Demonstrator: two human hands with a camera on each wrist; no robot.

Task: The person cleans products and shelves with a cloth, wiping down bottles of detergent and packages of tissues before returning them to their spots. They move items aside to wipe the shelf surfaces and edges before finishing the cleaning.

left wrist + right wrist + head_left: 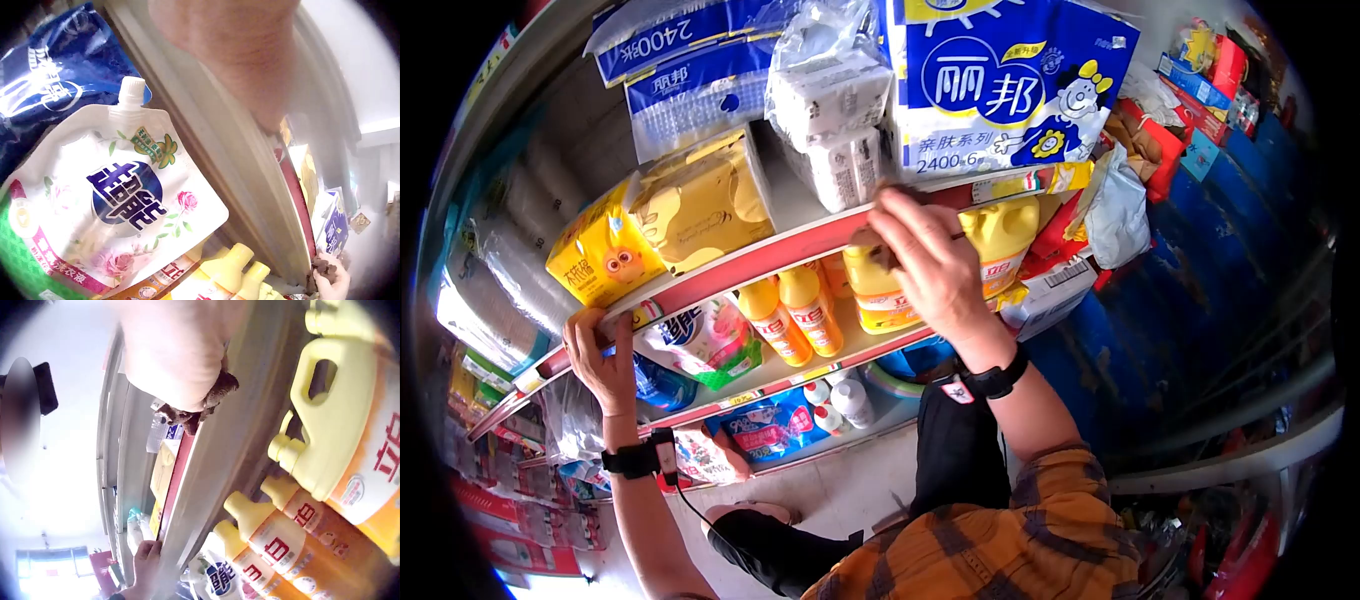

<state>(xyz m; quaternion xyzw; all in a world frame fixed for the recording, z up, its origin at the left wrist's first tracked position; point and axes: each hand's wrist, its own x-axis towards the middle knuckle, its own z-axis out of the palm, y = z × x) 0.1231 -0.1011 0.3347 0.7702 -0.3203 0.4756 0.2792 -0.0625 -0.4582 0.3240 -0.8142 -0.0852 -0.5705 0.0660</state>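
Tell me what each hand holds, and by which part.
The right hand holds a bunched brown cloth against the red shelf edge; the left hand grips that edge further left.

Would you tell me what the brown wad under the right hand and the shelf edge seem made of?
Brown wad: likely soft cloth, matte, crumpled into fuzzy folds. Shelf edge: probably painted sheet metal, smooth, slightly glossy, thinly folded; plastic trim is possible.
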